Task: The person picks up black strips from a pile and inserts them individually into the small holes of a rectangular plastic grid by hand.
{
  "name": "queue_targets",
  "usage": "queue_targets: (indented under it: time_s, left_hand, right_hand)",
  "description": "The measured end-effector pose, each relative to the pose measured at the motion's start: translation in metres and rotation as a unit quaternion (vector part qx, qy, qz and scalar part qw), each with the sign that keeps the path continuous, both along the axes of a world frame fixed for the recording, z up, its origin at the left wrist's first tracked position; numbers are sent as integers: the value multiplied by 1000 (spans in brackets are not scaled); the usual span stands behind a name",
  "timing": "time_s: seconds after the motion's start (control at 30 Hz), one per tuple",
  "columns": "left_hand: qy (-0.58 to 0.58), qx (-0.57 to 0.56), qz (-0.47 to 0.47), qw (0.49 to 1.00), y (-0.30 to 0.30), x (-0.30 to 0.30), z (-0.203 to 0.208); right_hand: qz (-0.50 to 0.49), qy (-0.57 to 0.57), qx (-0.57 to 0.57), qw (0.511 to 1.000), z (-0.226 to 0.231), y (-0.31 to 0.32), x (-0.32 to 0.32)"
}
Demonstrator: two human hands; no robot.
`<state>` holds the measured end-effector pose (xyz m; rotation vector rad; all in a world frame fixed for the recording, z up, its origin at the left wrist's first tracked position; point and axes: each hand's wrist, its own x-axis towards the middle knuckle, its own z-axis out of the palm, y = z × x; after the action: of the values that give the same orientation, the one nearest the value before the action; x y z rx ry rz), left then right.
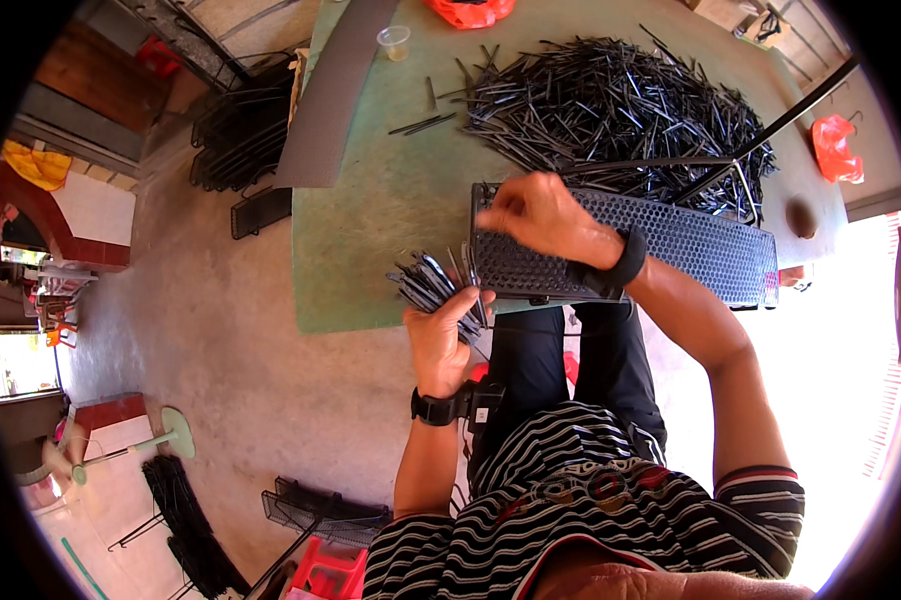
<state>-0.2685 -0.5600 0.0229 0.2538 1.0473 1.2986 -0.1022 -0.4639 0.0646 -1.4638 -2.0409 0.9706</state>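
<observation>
My left hand (439, 345) is closed round a bundle of thin black strips (426, 280) at the table's near edge. The strips fan out above the thumb. Just to the right lies a long black perforated metal rack (661, 235), along the near side of the table, with black rods rising from its far right part. Over the rack's left end is my right hand (543, 215), its fingers curled together. Whatever those fingertips may hold is hidden. Behind the rack spreads a large heap of similar black strips (621, 105).
The green tabletop (371, 240) also bears a long dark grey sheet (336, 110), a clear plastic cup (394, 42) and a red plastic bag (471, 10). More black racks (246, 130) are stacked left of the table. Behind me stands a red plastic stool (329, 570).
</observation>
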Motion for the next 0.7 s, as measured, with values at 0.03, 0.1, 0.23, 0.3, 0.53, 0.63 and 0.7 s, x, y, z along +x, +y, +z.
queue_targets:
  time_s: [0.03, 0.1, 0.23, 0.3, 0.53, 0.63, 0.7]
  left_hand:
    - [-3, 2, -4, 1000, 0, 1, 1]
    - [-4, 16, -20, 1000, -1, 5, 2]
    - [-20, 31, -48, 998, -1, 11, 0]
    - [-21, 19, -58, 998, -2, 11, -2]
    - [-9, 12, -67, 998, -2, 7, -6]
    - [36, 17, -84, 996, -1, 1, -4]
    - [73, 40, -116, 990, -3, -4, -2]
  right_hand:
    - [2, 27, -89, 996, 7, -9, -4]
    - [37, 134, -289, 947, 2, -19, -8]
    - [57, 170, -344, 922, -10, -22, -4]
    - [42, 184, -319, 929, -13, -25, -2]
    - [-69, 257, -180, 947, -15, -38, -3]
    - [-118, 277, -48, 952, -3, -33, -2]
    - [-123, 258, 49, 957, 1, -21, 2]
